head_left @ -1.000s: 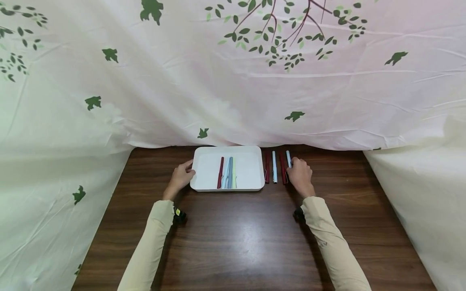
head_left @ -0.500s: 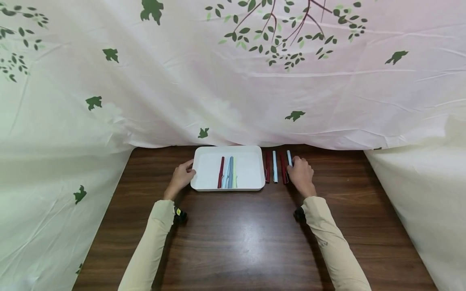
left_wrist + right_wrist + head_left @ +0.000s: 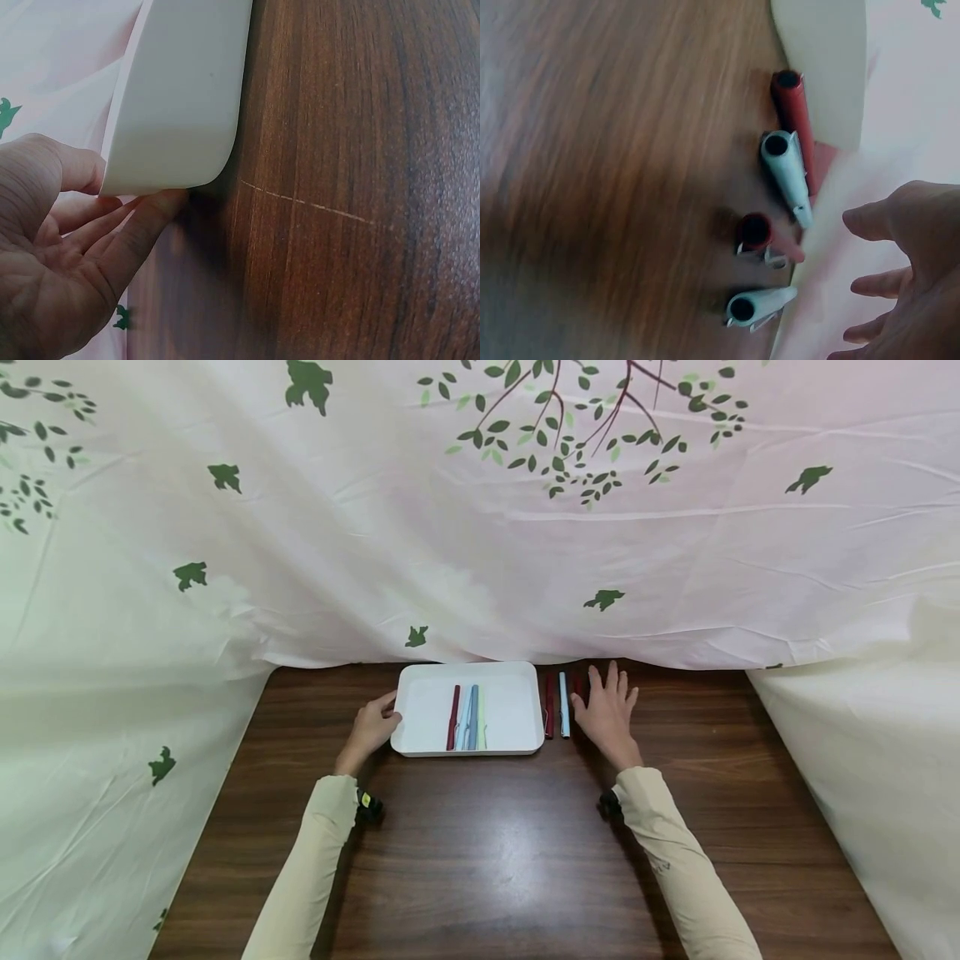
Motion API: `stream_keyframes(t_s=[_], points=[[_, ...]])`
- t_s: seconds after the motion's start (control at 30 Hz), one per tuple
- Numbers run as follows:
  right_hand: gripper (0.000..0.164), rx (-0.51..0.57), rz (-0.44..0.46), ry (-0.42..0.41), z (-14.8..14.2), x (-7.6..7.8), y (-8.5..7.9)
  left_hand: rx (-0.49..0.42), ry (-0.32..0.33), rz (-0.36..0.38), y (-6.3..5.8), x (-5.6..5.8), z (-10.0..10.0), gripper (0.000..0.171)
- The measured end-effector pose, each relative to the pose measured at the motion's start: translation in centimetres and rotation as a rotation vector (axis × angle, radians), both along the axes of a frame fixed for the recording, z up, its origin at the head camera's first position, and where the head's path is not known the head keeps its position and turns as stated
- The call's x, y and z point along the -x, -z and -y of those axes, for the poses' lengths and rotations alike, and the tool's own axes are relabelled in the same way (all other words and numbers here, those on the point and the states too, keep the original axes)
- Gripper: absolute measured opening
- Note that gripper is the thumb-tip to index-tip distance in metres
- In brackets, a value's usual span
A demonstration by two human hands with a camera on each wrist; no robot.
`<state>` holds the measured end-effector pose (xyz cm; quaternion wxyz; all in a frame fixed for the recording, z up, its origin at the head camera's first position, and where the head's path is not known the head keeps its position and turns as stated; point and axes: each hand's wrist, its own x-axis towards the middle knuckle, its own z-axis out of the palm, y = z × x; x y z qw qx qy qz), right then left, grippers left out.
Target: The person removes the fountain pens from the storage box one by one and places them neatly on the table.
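Observation:
My left hand [image 3: 370,727] holds the left end of a white tray [image 3: 516,710], thumb at the rim and fingers against the end wall in the left wrist view. Inside the tray lie a dark red pen [image 3: 453,718], a light blue pen [image 3: 462,718], a blue-grey pen [image 3: 473,718] and a pale green pen [image 3: 482,718]. My right hand [image 3: 609,718], fingers spread and holding nothing, hovers beside a row of pens right of the tray: dark red [image 3: 550,706], light blue [image 3: 564,704], another dark red [image 3: 755,231] and another light blue [image 3: 761,305], hidden under the hand in the head view.
The brown wooden table [image 3: 510,835] extends around the tray and toward me. A white curtain [image 3: 510,577] with leaf and bird prints hangs along its far edge and both sides. A black wrist camera [image 3: 369,807] sits at my left cuff, another [image 3: 611,804] at my right.
My right hand has let go of the rightmost light blue pen; its fingers have straightened and spread, and it has shifted slightly left and up. My left hand stays at the tray.

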<state>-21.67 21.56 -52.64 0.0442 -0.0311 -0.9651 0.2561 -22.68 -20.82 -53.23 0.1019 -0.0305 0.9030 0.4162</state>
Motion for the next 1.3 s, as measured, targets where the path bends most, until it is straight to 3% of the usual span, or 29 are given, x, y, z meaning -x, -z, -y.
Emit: stream_keyframes(t_s=[0.37, 0.87, 1.3], points=[[0.061, 0.007, -0.051, -0.036, 2.0, 0.0, -1.3, -0.018, 0.001, 0.006, 0.0, -0.1, 0.1, 0.059], [0.046, 0.024, -0.244, -0.173, 6.6, -0.3, -1.1, -0.011, 0.001, -0.004, -0.1, 0.0, -0.1, 0.059], [0.050, -0.083, -0.202, -0.240, 10.3, -0.5, -0.5, -0.002, 0.011, -0.002, -0.1, 0.0, -0.1, 0.058]])
